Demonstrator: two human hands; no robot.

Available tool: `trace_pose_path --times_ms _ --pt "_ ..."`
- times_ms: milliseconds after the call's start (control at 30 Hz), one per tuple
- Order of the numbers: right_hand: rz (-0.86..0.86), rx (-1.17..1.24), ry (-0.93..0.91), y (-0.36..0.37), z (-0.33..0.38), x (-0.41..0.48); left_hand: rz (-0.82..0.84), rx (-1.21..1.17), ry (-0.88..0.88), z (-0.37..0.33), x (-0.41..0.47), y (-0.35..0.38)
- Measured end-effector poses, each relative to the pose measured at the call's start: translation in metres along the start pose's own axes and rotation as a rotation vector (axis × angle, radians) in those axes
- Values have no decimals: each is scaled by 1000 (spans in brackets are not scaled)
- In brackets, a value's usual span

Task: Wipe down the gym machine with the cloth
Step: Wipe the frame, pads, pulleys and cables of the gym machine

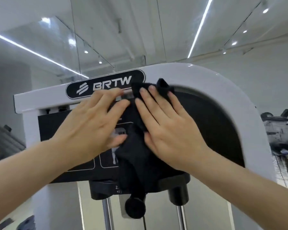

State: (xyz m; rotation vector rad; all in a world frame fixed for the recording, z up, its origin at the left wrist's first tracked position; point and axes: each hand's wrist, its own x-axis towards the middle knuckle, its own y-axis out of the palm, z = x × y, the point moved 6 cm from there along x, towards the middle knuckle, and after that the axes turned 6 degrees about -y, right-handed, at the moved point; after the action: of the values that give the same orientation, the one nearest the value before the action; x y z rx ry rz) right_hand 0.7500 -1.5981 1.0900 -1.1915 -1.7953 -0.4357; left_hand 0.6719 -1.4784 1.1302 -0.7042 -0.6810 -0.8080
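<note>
The gym machine (223, 90) fills the middle of the head view: a white curved frame with a black BRTW badge and a black instruction panel below it. A black cloth (136, 156) lies against that panel and hangs down over the weight stack top. My right hand (166, 128) presses the cloth flat to the panel with straight fingers, its fingertips near the frame's inner edge. My left hand (91, 125) rests flat on the panel beside it, fingers straight, thumb touching the cloth's left edge.
Below the panel are the black top weight plate (105, 188), marked in KG, and two chrome guide rods (106, 214). Other gym equipment (279, 130) stands at the right. White walls and ceiling light strips are behind.
</note>
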Motion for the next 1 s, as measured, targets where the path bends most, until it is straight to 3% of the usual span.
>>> trace_pose_path --times_ms 167,367,433,567,700,833,1000 --pt "3 13 -80 4 5 -52 168 115 118 -13 -36 25" --pt "-65 -5 124 -12 -32 70 145 122 174 -6 -30 20" --pt "-19 12 81 -7 -25 102 140 105 165 -6 -30 17" --pt "14 21 -20 -6 -18 99 43 -231 12 2 -16 -3" --pt "-134 76 254 -23 -63 31 -51 -334 -60 -5 9 -21" --pt "39 9 372 -31 -81 57 -139 -297 -50 -23 42 -30" --pt "19 198 233 -30 -81 110 -239 -760 -417 -13 80 -32"
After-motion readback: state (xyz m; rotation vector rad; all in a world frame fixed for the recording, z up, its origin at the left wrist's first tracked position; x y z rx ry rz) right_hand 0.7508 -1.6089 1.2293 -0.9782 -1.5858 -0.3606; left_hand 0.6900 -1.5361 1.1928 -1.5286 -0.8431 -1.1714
